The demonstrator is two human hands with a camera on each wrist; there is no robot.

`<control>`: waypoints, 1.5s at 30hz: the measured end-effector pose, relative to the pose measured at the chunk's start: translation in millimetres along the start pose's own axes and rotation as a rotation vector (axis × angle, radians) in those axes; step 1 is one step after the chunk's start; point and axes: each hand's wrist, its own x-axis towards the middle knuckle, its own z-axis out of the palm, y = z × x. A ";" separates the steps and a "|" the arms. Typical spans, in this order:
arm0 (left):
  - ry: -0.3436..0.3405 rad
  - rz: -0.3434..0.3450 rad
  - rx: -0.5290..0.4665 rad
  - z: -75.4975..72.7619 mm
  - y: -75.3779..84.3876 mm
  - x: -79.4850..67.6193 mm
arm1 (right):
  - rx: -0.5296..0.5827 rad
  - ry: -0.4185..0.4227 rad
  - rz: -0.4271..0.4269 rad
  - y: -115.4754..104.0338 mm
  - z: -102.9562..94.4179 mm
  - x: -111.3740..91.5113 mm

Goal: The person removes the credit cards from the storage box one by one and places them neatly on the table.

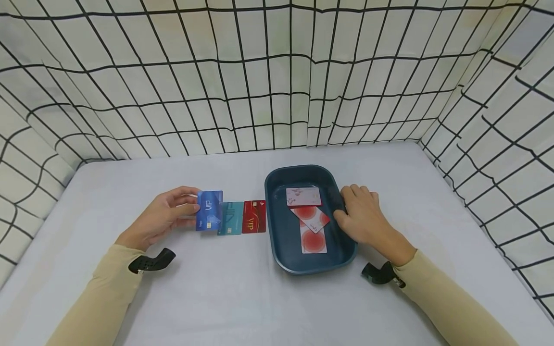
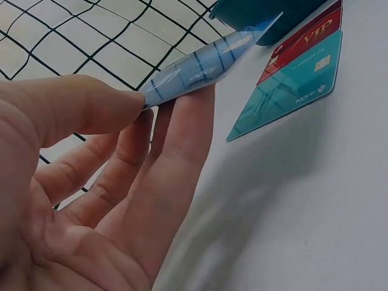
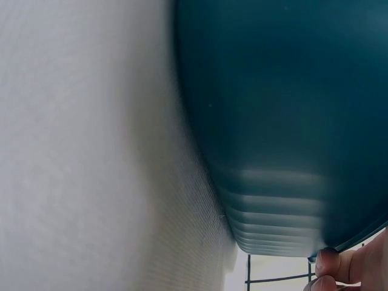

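My left hand (image 1: 166, 215) pinches a blue VIP card (image 1: 209, 210) between thumb and fingers. In the left wrist view the blue card (image 2: 200, 70) is tilted and raised above the table, glossy with reflections. Just right of it lie a teal card (image 1: 231, 218) and a red VIP card (image 1: 254, 216), side by side in a row. The dark blue tray (image 1: 283, 257) stands right of the red card. My right hand (image 1: 363, 215) grips the tray's right rim; its fingertips show at the rim's edge in the right wrist view, beyond the tray's outer wall (image 3: 273, 121).
Inside the tray lie a pale pink card (image 1: 303, 196) and two white cards with red circles, one slanted (image 1: 318, 222) and one upright (image 1: 313, 240), partly overlapping. A white cloth covers the table (image 1: 216, 298). Black grid netting (image 1: 268, 77) encloses the back and sides.
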 end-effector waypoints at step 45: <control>0.041 -0.098 0.102 -6.9 -12.0 0.5 | 0.003 -0.021 0.005 0.8 -1.5 1.2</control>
